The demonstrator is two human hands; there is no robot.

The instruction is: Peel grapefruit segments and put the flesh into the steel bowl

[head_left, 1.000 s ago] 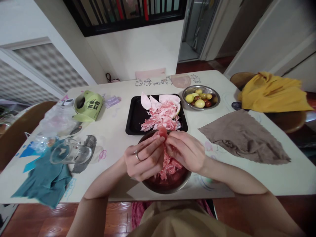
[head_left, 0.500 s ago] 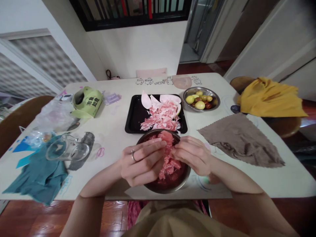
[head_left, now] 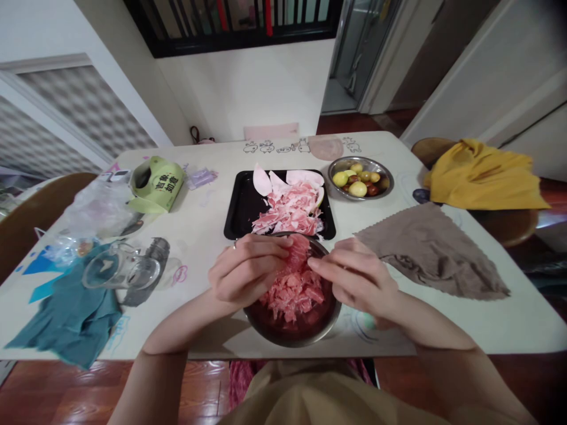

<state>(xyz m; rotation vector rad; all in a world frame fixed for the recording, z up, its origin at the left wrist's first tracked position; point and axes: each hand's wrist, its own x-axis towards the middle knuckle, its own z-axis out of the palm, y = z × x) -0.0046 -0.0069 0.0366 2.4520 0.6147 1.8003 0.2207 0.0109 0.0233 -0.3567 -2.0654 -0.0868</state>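
Over a metal bowl (head_left: 334, 316) my left hand (head_left: 248, 265) pinches a piece of red pomelo flesh (head_left: 296, 252) between thumb and fingers, with a ring on one finger. My right hand (head_left: 361, 274) is closed in a pinch at the right edge of that same piece; its fingertips touch it. Loose pulled-apart pomelo flesh (head_left: 295, 295) fills the middle of the bowl beneath both hands. Just behind the bowl is a black tray (head_left: 241, 203), where pinkish membrane scraps (head_left: 292, 206) are heaped with thick pale pieces of peel (head_left: 305, 177).
A steel bowl of small fruit (head_left: 361, 177) stands at the back right, and a brown cloth (head_left: 438, 254) lies at the right. On the left are a glass jug (head_left: 128, 268), a teal cloth (head_left: 75, 313), a green box (head_left: 162, 183) and clear plastic bags (head_left: 97, 206).
My left hand has shifted slightly left and up, and my right hand slightly right. More flesh shows in the bowl between them. The tray and fruit bowl have stayed put.
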